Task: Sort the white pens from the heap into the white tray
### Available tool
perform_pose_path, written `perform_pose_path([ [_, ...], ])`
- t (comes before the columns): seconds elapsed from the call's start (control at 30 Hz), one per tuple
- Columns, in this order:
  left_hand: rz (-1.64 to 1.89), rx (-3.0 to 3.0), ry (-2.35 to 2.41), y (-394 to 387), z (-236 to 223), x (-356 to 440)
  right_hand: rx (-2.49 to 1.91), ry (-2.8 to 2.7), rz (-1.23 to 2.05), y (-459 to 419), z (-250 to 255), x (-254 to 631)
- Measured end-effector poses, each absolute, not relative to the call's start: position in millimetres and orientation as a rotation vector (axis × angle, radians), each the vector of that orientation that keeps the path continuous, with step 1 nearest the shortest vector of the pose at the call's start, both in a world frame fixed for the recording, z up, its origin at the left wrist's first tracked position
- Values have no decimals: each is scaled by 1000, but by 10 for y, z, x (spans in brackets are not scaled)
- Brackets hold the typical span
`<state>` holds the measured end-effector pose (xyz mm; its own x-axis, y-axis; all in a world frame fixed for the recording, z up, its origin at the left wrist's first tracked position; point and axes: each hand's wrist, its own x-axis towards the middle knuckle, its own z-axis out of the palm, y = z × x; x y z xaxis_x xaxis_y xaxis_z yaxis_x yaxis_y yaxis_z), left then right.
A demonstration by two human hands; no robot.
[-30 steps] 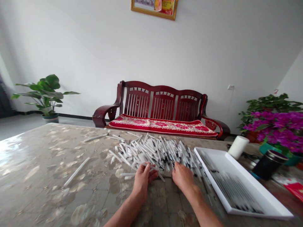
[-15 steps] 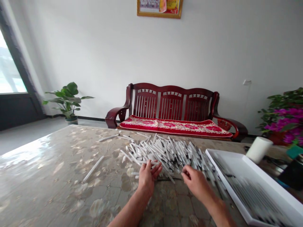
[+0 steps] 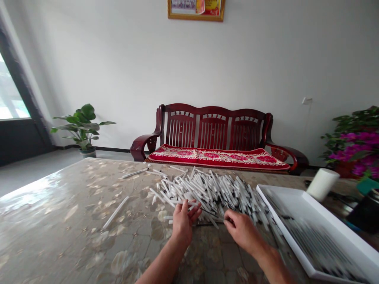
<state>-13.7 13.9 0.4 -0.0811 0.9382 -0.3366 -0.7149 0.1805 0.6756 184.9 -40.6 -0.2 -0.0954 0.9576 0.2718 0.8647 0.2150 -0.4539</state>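
My left hand is closed around a slim white tube, with thumb on top and the other fingers curled beneath. My right hand is pinched shut on one end of a thin dark rod, which runs toward my left fingers; whether it enters the tube is too small to tell. Just beyond both hands lies a loose heap of white tubes, several with black ends. A shallow white tray to the right holds thin dark-tipped sticks in a row.
One single tube lies on the patterned tabletop at left. A white roll stands behind the tray, near a dark object. Past the table are a red wooden bench and a potted plant.
My right hand has shifted slightly left and down, and the dark rod now shows between the hands. My left hand stays almost in place, still holding the tube.
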Motion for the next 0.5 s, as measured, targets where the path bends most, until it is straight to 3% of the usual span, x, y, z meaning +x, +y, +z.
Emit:
perform_pose_path([
  [0.5, 1411, 551, 929, 124, -46, -115, -1582, -1970, 158, -426, 13, 1869],
])
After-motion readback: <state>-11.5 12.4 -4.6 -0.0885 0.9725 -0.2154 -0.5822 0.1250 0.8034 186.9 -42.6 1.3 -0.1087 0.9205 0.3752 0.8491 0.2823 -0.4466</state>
